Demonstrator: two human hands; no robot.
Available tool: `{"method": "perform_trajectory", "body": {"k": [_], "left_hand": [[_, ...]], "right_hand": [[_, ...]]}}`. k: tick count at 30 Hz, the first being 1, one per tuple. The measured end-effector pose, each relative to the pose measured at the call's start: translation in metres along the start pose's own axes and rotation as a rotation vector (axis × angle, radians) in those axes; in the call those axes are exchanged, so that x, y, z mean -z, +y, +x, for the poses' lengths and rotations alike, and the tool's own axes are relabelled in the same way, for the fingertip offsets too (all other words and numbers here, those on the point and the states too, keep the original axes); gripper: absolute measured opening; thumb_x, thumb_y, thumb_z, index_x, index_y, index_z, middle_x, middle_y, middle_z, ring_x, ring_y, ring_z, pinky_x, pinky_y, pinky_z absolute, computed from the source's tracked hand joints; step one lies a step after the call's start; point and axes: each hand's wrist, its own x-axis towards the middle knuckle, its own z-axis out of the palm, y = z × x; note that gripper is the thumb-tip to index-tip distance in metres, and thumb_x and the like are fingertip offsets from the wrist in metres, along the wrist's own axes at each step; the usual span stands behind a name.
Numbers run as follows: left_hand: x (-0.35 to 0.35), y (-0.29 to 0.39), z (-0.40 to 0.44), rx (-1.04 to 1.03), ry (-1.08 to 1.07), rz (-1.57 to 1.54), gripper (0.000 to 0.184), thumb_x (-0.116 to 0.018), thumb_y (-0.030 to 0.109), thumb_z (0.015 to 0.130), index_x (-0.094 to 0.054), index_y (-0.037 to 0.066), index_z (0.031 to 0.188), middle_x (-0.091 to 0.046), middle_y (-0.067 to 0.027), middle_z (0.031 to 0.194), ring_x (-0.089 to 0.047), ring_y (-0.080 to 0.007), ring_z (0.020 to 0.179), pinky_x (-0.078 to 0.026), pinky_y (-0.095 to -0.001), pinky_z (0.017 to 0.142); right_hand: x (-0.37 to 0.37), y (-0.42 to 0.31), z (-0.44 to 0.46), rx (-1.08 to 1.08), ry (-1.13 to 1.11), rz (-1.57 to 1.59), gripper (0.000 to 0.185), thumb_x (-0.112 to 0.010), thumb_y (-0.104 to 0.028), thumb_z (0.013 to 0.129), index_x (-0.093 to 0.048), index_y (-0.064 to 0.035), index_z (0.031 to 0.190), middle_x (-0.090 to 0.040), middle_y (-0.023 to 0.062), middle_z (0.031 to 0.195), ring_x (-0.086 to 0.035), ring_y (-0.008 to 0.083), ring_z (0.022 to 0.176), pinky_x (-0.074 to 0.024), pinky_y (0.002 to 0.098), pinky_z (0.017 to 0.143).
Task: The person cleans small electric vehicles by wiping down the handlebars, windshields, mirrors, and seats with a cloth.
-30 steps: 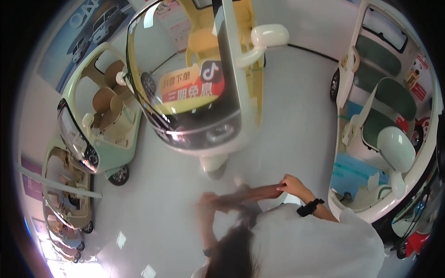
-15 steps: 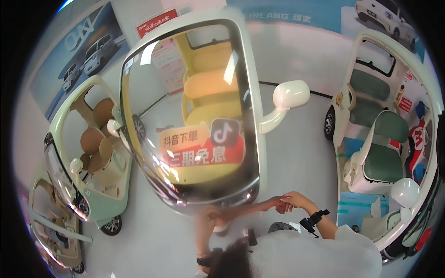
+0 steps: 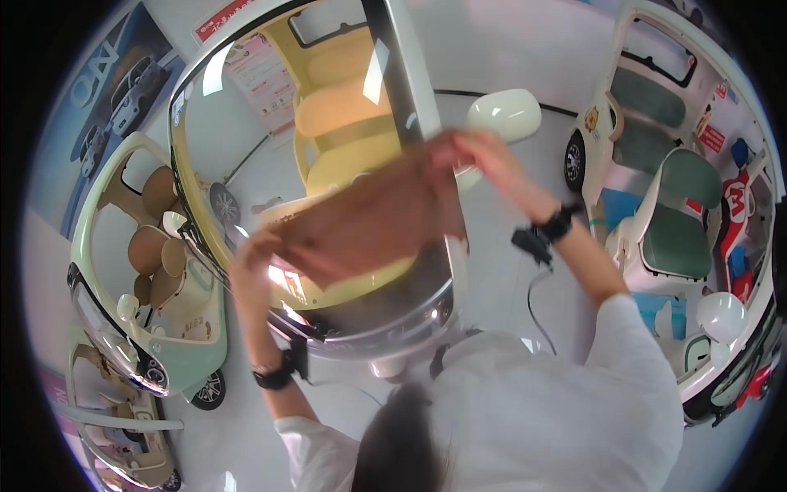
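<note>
A brown cloth [image 3: 365, 217] is stretched between my two hands, in front of the windshield of a cream and yellow small vehicle [image 3: 459, 279]. My left hand [image 3: 258, 250] grips its left corner, blurred a little. At the upper right, my right hand [image 3: 471, 152] pinches the other end of the cloth, near the vehicle's white side mirror [image 3: 504, 115]. The cloth covers part of the windshield and hides most of the sign behind the glass. Whether it touches the glass I cannot tell. Each wrist wears a black strapped device.
On the left stand a pale green small vehicle [image 3: 193, 340] and a beige one [image 3: 123, 443] behind a pale rail [image 3: 123, 422]. A white vehicle with green seats [image 3: 676, 238] is at the right. A poster with cars [image 3: 115, 90] hangs on the wall.
Both hands have risen and moved apart, up in front of the windshield. The brown cloth, narrow and bunched before, is now spread wide between them. The camera view has shifted.
</note>
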Motion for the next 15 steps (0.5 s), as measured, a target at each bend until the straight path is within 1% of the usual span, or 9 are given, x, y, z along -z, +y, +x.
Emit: {"method": "perform_trajectory", "body": {"k": [1, 2, 3, 5, 8, 11, 12, 13, 15], "left_hand": [[0.007, 0.013, 0.022, -0.055, -0.006, 0.060, 0.019, -0.053, -0.007, 0.094, -0.068, 0.000, 0.102, -0.071, -0.0093, 0.119, -0.065, -0.0176, 0.106, -0.049, -0.0306, 0.096], [0.014, 0.026, 0.044, -0.126, 0.004, 0.098, 0.019, -0.052, -0.007, 0.095, -0.068, 0.000, 0.102, -0.071, -0.0096, 0.120, -0.064, -0.0173, 0.109, -0.048, -0.0305, 0.097], [0.021, 0.036, 0.067, -0.103, 0.030, 0.149, 0.021, -0.051, -0.009, 0.094, -0.068, 0.000, 0.103, -0.070, -0.0106, 0.122, -0.063, -0.0179, 0.112, -0.048, -0.0303, 0.098], [0.036, 0.043, 0.113, -0.242, 0.072, 0.247, 0.021, -0.050, -0.009, 0.093, -0.068, 0.000, 0.103, -0.070, -0.0105, 0.122, -0.063, -0.0195, 0.115, -0.047, -0.0305, 0.099], [0.041, 0.068, 0.167, -0.420, 0.105, 0.576, 0.022, -0.056, -0.001, 0.092, -0.067, 0.001, 0.111, -0.066, -0.0114, 0.130, -0.062, -0.0258, 0.121, -0.046, -0.0350, 0.103], [0.035, 0.073, 0.210, -0.548, 0.086, 0.891, 0.034, -0.063, 0.009, 0.090, -0.063, 0.005, 0.124, -0.057, -0.0121, 0.142, -0.056, -0.0315, 0.129, -0.045, -0.0406, 0.106], [0.031, 0.070, 0.223, -0.585, 0.070, 0.978, 0.040, -0.065, 0.012, 0.089, -0.061, 0.006, 0.128, -0.053, -0.0123, 0.146, -0.053, -0.0332, 0.131, -0.044, -0.0425, 0.108], [0.030, 0.062, 0.236, -0.564, 0.025, 1.064, 0.052, -0.067, 0.023, 0.090, -0.054, 0.008, 0.138, -0.045, -0.0124, 0.153, -0.048, -0.0357, 0.135, -0.041, -0.0452, 0.111], [0.027, 0.039, 0.267, -0.548, -0.018, 1.090, 0.056, -0.066, 0.030, 0.092, -0.052, 0.006, 0.141, -0.044, -0.0137, 0.154, -0.046, -0.0386, 0.136, -0.040, -0.0461, 0.112]], "right_hand": [[0.002, -0.023, 0.019, 0.039, 0.061, -0.039, 0.041, -0.051, -0.033, 0.104, -0.065, 0.0009, 0.122, -0.074, 0.0120, 0.108, -0.071, 0.0206, 0.097, -0.0542, 0.0337, 0.089], [0.006, -0.043, 0.041, 0.094, 0.075, -0.061, 0.040, -0.051, -0.032, 0.104, -0.064, 0.0002, 0.124, -0.074, 0.0111, 0.109, -0.071, 0.0203, 0.098, -0.0545, 0.0340, 0.088], [0.013, -0.062, 0.064, 0.157, 0.087, -0.083, 0.039, -0.052, -0.031, 0.103, -0.063, -0.0004, 0.125, -0.074, 0.0103, 0.110, -0.071, 0.0201, 0.098, -0.0548, 0.0343, 0.088], [0.029, -0.095, 0.106, 0.320, 0.069, -0.298, 0.038, -0.056, -0.031, 0.101, -0.064, -0.0024, 0.125, -0.074, 0.0076, 0.109, -0.070, 0.0191, 0.099, -0.0556, 0.0342, 0.085], [0.041, -0.135, 0.161, 0.595, 0.065, -0.521, 0.039, -0.057, -0.028, 0.099, -0.065, 0.0050, 0.117, -0.073, 0.0131, 0.109, -0.070, 0.0242, 0.101, -0.0533, 0.0361, 0.090], [0.046, -0.152, 0.216, 0.876, 0.346, -0.846, 0.031, -0.058, -0.018, 0.095, -0.065, 0.0075, 0.110, -0.067, 0.0310, 0.099, -0.065, 0.0433, 0.096, -0.0517, 0.0447, 0.084], [0.047, -0.155, 0.234, 0.873, 0.394, -0.864, 0.030, -0.058, -0.017, 0.094, -0.066, 0.0063, 0.111, -0.067, 0.0311, 0.100, -0.065, 0.0439, 0.096, -0.0516, 0.0460, 0.084], [0.048, -0.153, 0.252, 0.865, 0.442, -0.880, 0.029, -0.058, -0.016, 0.093, -0.067, 0.0050, 0.111, -0.067, 0.0311, 0.101, -0.065, 0.0445, 0.096, -0.0515, 0.0473, 0.085], [0.053, -0.145, 0.286, 0.819, 0.485, -0.952, 0.033, -0.057, -0.018, 0.092, -0.066, 0.0045, 0.115, -0.066, 0.0316, 0.104, -0.064, 0.0451, 0.099, -0.0505, 0.0488, 0.088]]}}
